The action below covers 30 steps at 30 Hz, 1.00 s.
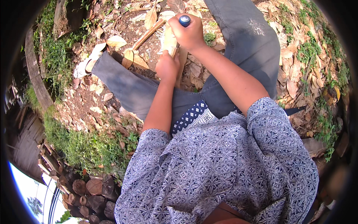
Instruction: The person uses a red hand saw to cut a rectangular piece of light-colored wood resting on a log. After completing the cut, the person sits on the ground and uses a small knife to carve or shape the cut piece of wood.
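My right hand [189,33] is closed around a blue-handled tool [184,21], whose round silvery end sticks up out of the fist. A narrow dark part, perhaps its blade, shows below that fist near the wood; the rest is hidden, so I cannot tell the tool's exact kind. Just nearer and to the left, my left hand [167,67] is closed on a pale piece of wood [170,40]. This piece points away from me, between my spread legs. Under and beside the left hand lies a browner board [182,64].
A loose wooden stick [148,34] lies on the leaf-strewn ground left of my hands. My grey-trousered legs [130,80] frame the work spot. Green plants [89,145] grow at the left, above stacked logs [94,186]. Dry leaves [292,87] cover the right side.
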Available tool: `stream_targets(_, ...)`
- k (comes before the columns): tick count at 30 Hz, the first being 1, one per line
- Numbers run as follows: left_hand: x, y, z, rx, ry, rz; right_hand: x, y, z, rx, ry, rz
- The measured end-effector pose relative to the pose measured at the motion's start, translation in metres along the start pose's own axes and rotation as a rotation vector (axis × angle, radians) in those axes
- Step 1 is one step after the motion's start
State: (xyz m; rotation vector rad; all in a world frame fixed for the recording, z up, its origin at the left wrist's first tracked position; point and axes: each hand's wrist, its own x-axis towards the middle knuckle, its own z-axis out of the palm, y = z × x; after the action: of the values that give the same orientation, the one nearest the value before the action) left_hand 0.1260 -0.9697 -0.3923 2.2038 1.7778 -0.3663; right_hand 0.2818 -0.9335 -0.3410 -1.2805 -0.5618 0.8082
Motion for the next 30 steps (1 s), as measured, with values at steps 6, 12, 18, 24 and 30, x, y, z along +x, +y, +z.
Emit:
stream_targets(6,-0.001,0.002,0.003,0.010,-0.001,-0.025,-0.001,-0.005,-0.001,-0.035,-0.005,0.010)
stream_targets(12,-0.002,-0.002,0.009,-0.004,0.104,0.019,0.006,0.002,-0.009,-0.033,0.025,0.087)
stream_targets(18,-0.004,-0.004,0.010,-0.019,0.102,0.029,0.004,0.003,-0.004,-0.009,0.029,0.117)
stream_targets(24,0.000,-0.001,-0.001,-0.149,0.051,0.063,0.003,-0.007,-0.003,-0.035,0.058,0.090)
stream_targets(30,0.016,-0.006,-0.028,-0.618,0.102,0.360,0.002,-0.002,0.003,-0.057,0.017,0.109)
